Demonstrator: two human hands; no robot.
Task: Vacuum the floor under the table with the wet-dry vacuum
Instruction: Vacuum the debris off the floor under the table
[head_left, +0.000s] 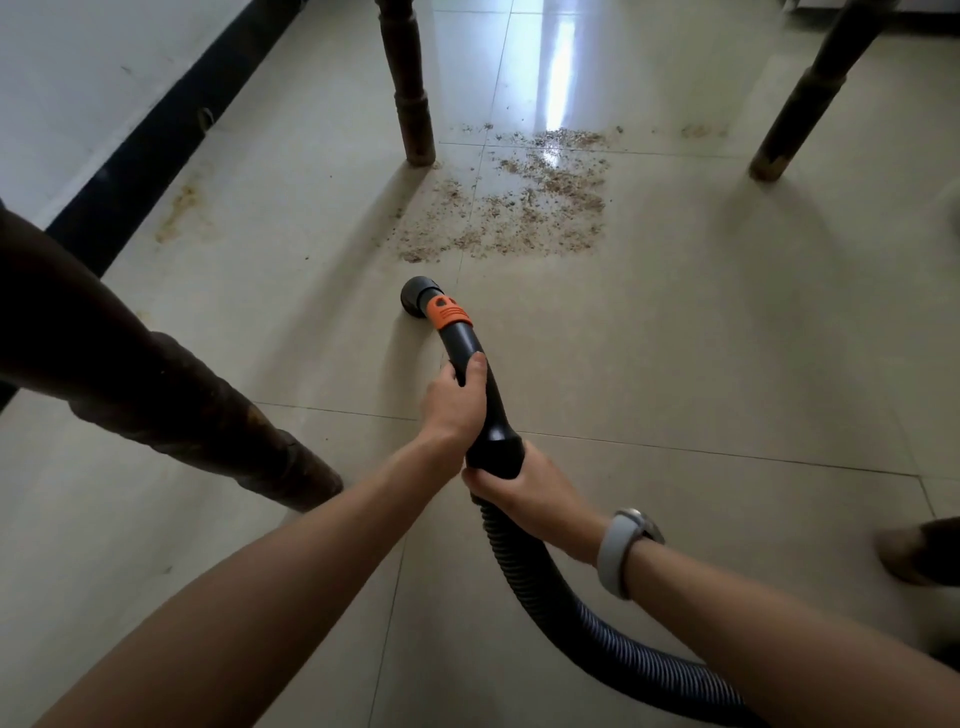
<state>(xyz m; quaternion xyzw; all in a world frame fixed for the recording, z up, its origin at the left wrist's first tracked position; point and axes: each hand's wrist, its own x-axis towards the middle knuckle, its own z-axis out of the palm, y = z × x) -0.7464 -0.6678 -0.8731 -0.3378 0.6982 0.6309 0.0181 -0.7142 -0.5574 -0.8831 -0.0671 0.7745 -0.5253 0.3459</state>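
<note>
Head view: both hands, left hand (453, 402) and right hand (530, 491), grip the vacuum wand (478, 384) near sawdust (519, 202)

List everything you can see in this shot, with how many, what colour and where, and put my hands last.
vacuum nozzle: one, black with an orange collar, on the floor just short of the debris
ribbed hose: one, dark grey, trailing to the lower right
sawdust-like debris: one scattered patch, tan, between the far legs
table legs: four in part view, dark brown
tiled floor: beige, glossy
skirting strip: one, black, along the white wall at left
watch: one, grey band, right wrist
left hand: grips the black tube
right hand: grips the tube where the hose joins
</note>
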